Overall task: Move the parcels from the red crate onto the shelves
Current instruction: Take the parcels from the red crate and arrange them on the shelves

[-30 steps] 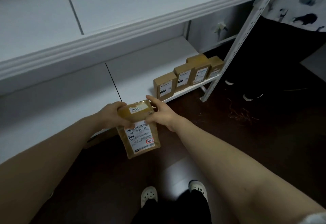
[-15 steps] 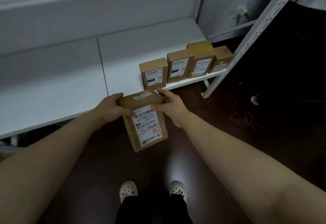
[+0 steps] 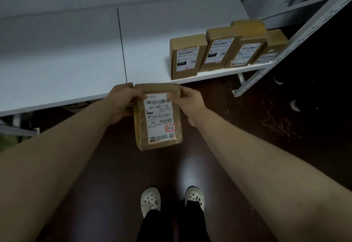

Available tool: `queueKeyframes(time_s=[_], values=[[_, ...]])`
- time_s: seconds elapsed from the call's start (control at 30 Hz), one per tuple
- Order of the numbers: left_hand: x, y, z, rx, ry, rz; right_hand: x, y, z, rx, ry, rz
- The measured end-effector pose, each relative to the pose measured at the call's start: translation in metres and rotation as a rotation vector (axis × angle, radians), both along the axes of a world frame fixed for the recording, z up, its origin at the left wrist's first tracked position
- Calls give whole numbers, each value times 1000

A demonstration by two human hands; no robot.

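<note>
White clogs stand on the dark floor. Above them the left hand and right hand grip the top corners of a brown parcel, label up, just before the edge of the white shelf. Farther back, 4 boxed parcels stand in a row at its right end.

below our left hand and right hand, we wear white perforated clogs and black trousers; forearms bare.
</note>
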State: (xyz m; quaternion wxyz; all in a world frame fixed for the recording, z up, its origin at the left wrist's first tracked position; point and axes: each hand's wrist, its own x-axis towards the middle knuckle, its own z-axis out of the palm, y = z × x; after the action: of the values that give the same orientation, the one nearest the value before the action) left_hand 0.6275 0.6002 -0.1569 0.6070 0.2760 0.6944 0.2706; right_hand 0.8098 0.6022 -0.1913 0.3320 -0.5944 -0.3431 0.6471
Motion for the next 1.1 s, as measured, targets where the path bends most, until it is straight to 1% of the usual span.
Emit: queueKeyframes(time_s=[0.07, 0.17, 0.53, 0.6, 0.67, 0.7, 0.77, 0.83, 0.9, 1.0, 1.1], values=[[-7, -1, -2, -15, -28, -5, -4, -1, -2, -5, 2, -2], [-13, -2, -2, -1, -12, -36, -9, 0, -2, -9, -3, 1], [-19, -5, -2, 15, -16, -45, -14, -4, 7, -18, 20, -32], [-21, -5, -2, 5, -10, -78, -13, -5, 8, -19, 19, -22], [-24, -3, -2, -10, 29, -180, -12, -3, 8, 2, -7, 25], [-26, -2, -2, 4, 84, -250, -12, -2, 9, 25, -35, 73], [-30, 2, -2, 46, 256, -414, -13, 2, 11, 81, -91, 194], [-33, 7, 0, 87, 417, -557, -17, 7, 15, 153, -187, 315], [-37, 12, 2, 130, 512, -611, -22, 15, 18, 243, -357, 444], [-41, 20, 5, 218, 602, -646, -33, 34, 23, 386, -654, 663], [-44, 30, 4, 322, 672, -648, -45, 59, 33, 504, -878, 801]])
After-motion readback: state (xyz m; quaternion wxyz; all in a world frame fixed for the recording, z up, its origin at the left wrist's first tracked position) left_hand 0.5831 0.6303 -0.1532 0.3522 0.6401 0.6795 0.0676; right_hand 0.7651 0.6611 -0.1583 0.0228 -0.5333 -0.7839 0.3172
